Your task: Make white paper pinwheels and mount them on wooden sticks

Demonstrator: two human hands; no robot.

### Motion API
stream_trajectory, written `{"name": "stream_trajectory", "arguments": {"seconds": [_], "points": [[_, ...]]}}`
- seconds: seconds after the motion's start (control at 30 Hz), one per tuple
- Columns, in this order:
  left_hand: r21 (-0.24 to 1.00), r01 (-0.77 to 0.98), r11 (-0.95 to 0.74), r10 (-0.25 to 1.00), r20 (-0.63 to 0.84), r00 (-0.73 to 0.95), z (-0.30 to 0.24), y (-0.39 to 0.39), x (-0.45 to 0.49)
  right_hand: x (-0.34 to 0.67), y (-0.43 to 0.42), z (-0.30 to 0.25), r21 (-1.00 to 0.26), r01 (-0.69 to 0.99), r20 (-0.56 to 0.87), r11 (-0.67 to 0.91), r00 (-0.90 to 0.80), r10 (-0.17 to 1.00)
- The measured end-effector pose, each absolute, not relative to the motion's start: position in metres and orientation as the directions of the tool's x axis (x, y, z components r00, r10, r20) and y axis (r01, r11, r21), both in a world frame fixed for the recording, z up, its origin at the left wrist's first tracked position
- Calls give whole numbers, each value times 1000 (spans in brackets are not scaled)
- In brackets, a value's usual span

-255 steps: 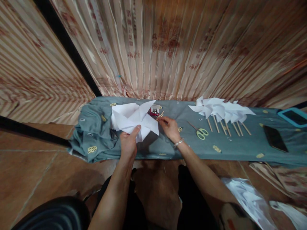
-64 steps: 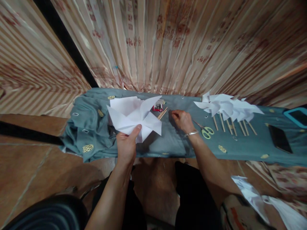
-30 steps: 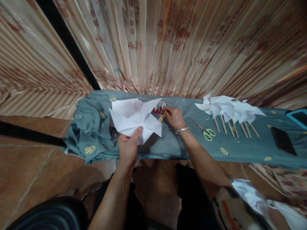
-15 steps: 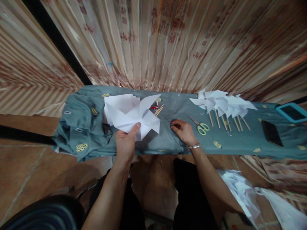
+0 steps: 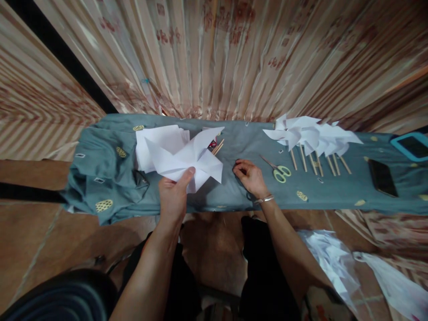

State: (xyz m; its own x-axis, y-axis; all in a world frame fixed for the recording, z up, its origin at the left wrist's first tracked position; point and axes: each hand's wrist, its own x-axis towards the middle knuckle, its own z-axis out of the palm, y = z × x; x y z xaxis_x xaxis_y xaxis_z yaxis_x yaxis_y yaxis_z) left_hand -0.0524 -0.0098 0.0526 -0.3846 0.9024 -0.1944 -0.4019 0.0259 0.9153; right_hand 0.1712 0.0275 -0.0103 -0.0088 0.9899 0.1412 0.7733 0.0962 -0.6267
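My left hand (image 5: 174,196) grips the lower edge of a white folded paper pinwheel (image 5: 187,156), holding it just above the cloth-covered table (image 5: 234,196). To the right of the pinwheel, my right hand (image 5: 249,176) rests on the cloth with its fingertips pinched together on something too small to name. A few wooden sticks (image 5: 217,146) and a small red box (image 5: 211,144) lie behind the pinwheel. A stack of white paper sheets (image 5: 150,142) sits under the pinwheel's left side.
Yellow-handled scissors (image 5: 279,171) lie right of my right hand. Several finished pinwheels on sticks (image 5: 310,140) lie farther right, then a black phone (image 5: 381,177) and a blue-framed tablet (image 5: 411,146). Paper scraps (image 5: 334,263) lie on the floor. A striped curtain (image 5: 234,58) hangs behind.
My right hand went from the sticks by the red box back toward me and now rests pinched on the cloth. The left hand keeps holding the pinwheel.
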Motion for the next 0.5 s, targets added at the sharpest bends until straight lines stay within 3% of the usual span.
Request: {"name": "stream_trajectory", "arguments": {"seconds": [0.17,0.5], "points": [[921,-389,4,915,-160,-370,48,-9,-51,174,30,-10,-651,757,159,55,65,985],[922,-387,15,909,-174,-380,47,-8,-50,174,11,-1,-502,864,251,30,112,961]]}}
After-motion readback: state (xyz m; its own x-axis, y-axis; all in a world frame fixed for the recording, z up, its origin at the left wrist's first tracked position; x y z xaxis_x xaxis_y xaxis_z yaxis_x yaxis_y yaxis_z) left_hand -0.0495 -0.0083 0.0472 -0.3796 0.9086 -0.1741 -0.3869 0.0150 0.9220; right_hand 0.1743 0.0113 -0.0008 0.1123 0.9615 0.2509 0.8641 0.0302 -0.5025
